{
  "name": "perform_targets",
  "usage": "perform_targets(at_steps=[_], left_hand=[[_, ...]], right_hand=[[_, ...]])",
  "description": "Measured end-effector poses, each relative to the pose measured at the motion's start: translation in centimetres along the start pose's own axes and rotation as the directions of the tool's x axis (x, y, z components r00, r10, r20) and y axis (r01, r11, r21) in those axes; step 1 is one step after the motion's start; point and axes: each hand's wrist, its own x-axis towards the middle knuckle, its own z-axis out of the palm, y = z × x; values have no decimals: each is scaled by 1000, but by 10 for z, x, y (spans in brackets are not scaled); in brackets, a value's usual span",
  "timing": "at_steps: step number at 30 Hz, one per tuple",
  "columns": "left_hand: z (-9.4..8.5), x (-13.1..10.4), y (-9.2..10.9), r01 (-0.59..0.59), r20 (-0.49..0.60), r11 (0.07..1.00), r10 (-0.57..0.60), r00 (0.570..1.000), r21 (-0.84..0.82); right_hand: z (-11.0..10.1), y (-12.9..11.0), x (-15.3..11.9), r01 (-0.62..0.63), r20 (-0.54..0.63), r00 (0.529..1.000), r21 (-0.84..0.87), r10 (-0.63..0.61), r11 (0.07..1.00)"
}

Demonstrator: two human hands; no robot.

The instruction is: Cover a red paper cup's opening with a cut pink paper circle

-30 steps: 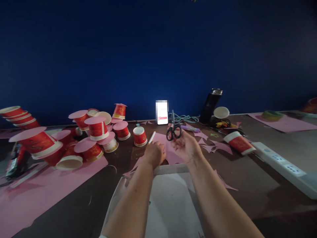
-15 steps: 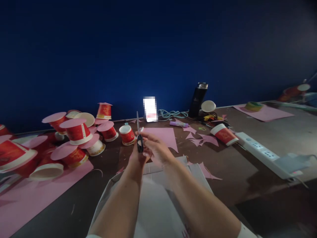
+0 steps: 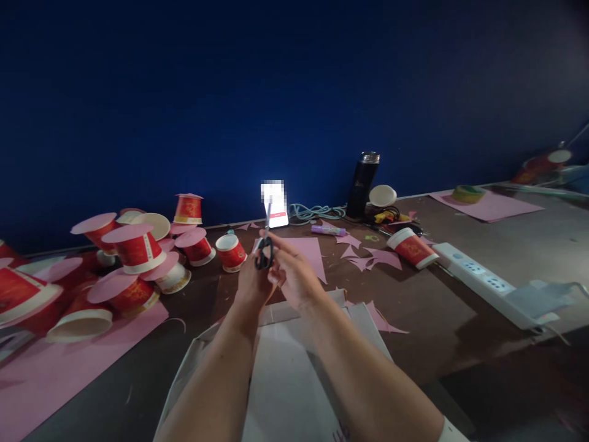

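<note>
In front of me, a pair of scissors (image 3: 265,253) with dark handles is held up, its blades pointing up and away towards the phone. My right hand (image 3: 297,273) is closed, with its fingers at the handles. Close beside it, my left hand (image 3: 252,282) is curled behind the handles; its fingers are largely hidden and I cannot make out what they hold. Beyond the hands a pink paper sheet (image 3: 313,252) lies on the table. A red paper cup (image 3: 232,254) stands upright just left of them.
Red cups with pink paper discs (image 3: 133,240) crowd the left side. A lit phone (image 3: 275,205) leans at the wall. Rightward are a purple glue stick (image 3: 328,231), pink scraps (image 3: 384,259), a black flask (image 3: 362,187), a tipped cup (image 3: 411,248) and a power strip (image 3: 478,282).
The scissors have turned, so their handle loops show more openly and the blades lean slightly right. Both hands stay close together. The whole view has shifted a little.
</note>
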Motion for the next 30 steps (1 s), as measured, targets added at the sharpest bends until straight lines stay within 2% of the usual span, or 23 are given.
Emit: perform_targets(at_steps=[2, 3, 5, 6, 8, 9, 10, 13, 15, 18, 20, 22, 26, 30], left_hand=[[0, 1, -2, -6, -10, 999, 6, 1000, 44], [0, 2, -3, -3, -3, 997, 4, 1000, 71], [0, 1, -4, 0, 40, 993, -5, 999, 117], [1, 1, -5, -5, 74, 991, -5, 997, 135], [2, 0, -6, -37, 138, 988, 16, 990, 152], [2, 0, -6, -62, 160, 987, 37, 986, 149], [3, 0, -6, -86, 175, 986, 60, 983, 144], [5, 0, -4, -130, 197, 984, 105, 975, 119], [7, -2, -4, -143, 208, 986, 123, 970, 84], [7, -3, -4, -147, 148, 989, 143, 979, 16], [7, -3, -6, -102, 47, 995, 102, 994, 4], [6, -1, -9, -4, -29, 1000, 4, 1000, 22], [9, 5, -13, 207, 1, 974, -208, 978, 95], [12, 9, -13, 288, 32, 949, -294, 955, 127]], right_hand=[[-13, -7, 8, 90, -173, 980, -51, -98, 995], [-22, -10, 13, 128, -288, 945, -108, -155, 986], [-42, -17, 22, 181, -503, 818, -236, -279, 955], [-52, -20, 26, 195, -562, 754, -302, -340, 933], [-71, -24, 32, 208, -605, 627, -476, -490, 854], [-78, -26, 33, 178, -589, 584, -579, -559, 796], [-84, -28, 33, 108, -551, 577, -679, -603, 726], [-92, -31, 28, -220, -471, 642, -869, -605, 444], [-93, -31, 24, -400, -482, 674, -875, -560, 272], [-96, -29, 22, -530, -507, 706, -841, -494, 106], [-99, -27, 24, -570, -522, 725, -821, -449, 35], [-101, -24, 25, -596, -539, 738, -803, -406, -16], [-103, -20, 27, -611, -548, 742, -789, -386, -55], [-97, -16, 27, -579, -494, 752, -812, -436, -79]])
